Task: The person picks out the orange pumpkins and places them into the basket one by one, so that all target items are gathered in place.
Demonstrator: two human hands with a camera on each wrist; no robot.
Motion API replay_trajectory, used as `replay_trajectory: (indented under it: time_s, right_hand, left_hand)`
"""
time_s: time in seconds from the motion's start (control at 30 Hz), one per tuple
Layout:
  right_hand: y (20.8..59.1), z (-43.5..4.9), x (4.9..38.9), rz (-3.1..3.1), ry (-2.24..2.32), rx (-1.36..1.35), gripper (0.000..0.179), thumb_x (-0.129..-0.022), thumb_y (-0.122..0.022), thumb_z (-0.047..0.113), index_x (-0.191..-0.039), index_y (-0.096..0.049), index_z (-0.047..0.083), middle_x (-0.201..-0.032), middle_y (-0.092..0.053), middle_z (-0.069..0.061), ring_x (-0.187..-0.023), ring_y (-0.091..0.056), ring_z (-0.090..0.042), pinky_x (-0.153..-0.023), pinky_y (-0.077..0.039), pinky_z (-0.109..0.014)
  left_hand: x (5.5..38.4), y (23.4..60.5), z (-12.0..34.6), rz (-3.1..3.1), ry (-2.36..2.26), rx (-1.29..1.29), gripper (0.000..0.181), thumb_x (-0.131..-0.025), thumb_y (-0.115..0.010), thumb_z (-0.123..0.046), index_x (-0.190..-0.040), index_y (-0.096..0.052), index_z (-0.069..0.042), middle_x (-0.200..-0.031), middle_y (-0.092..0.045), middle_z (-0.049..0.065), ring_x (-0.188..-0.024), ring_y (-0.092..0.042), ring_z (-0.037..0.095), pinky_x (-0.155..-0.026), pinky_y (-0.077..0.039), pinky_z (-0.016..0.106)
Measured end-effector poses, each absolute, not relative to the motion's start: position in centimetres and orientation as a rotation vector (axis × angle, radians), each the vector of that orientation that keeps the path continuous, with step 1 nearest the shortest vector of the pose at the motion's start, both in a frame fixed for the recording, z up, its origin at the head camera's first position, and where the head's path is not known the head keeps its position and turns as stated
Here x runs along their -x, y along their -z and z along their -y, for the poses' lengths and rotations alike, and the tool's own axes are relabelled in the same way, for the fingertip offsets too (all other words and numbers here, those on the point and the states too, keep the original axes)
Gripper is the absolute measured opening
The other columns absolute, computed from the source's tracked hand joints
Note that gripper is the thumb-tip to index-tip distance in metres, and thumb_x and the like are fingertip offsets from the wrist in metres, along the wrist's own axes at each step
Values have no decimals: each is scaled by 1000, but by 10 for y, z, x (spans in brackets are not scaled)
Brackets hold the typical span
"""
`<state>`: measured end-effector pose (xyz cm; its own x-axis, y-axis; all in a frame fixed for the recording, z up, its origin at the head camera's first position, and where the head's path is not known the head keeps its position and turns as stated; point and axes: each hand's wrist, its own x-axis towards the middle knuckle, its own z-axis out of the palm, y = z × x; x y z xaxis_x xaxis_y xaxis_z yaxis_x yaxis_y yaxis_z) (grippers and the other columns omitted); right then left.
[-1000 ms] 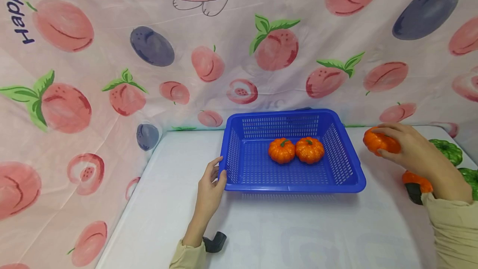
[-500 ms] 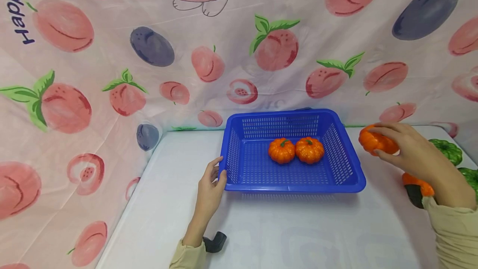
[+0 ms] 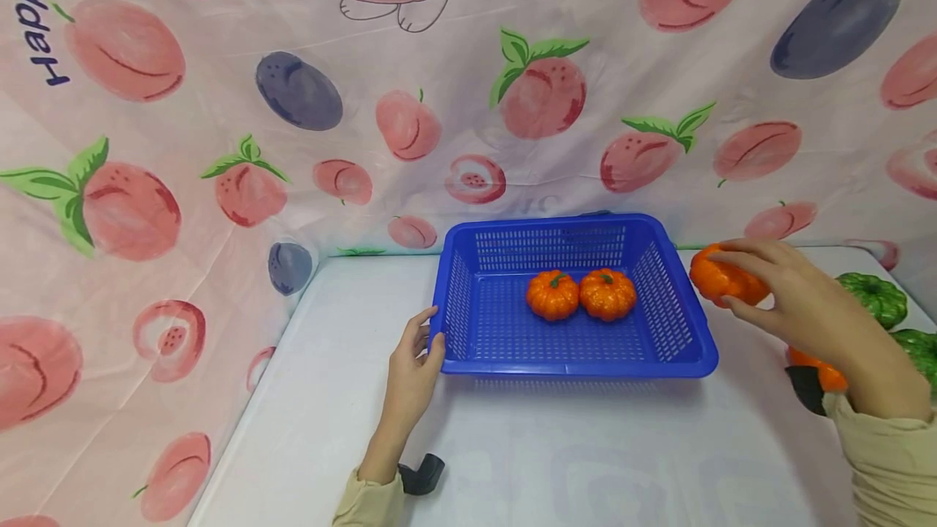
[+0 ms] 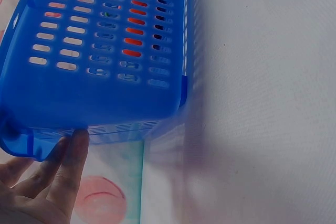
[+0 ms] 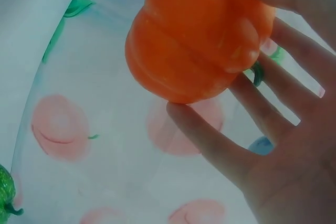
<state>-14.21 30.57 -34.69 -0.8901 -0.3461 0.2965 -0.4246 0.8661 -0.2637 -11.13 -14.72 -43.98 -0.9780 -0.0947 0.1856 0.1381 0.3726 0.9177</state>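
Note:
A small orange pumpkin point(image 3: 725, 276) is held by my right hand point(image 3: 794, 299), off the basket's right rim in the head view. Thumb and fingers spread round it, and its green stem shows between the fingers in the right wrist view, where the pumpkin point(image 5: 194, 40) fills the top. My left hand point(image 3: 411, 372) grips the left rim of a blue plastic basket point(image 3: 571, 368) with perforated walls. In the left wrist view its fingers point(image 4: 68, 166) reach under the basket's rim. Two orange pumpkins, a left one point(image 3: 552, 296) and a right one point(image 3: 607, 295), sit side by side in the basket.
Two green pumpkins, one farther back point(image 3: 874, 298) and one nearer point(image 3: 917, 354), stand at the table's right. Another orange thing point(image 3: 833, 376) lies partly hidden by the right wrist and its black camera. A fruit-print cloth point(image 3: 468, 88) hangs behind the white table point(image 3: 571, 454).
My right hand has carried its orange pumpkin left, closer to the basket's right rim. The left hand, the basket and the two pumpkins in it have stayed put.

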Motion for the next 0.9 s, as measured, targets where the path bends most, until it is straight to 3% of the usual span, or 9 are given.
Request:
replay_trajectory:
  time_s: [0.9]
  right_hand:
    - [348, -276, 139, 2689, -451, -770, 61, -75, -85, 12, -131, -62, 7, -137, -53, -14, -122, -48, -35, -83, -52, -59]
  left_hand:
    - [112, 439, 147, 2412, 1646, 55, 42, -100, -54, -10, -141, -51, -15, -118, -66, 16, -111, -67, 27, -86, -58, 39]
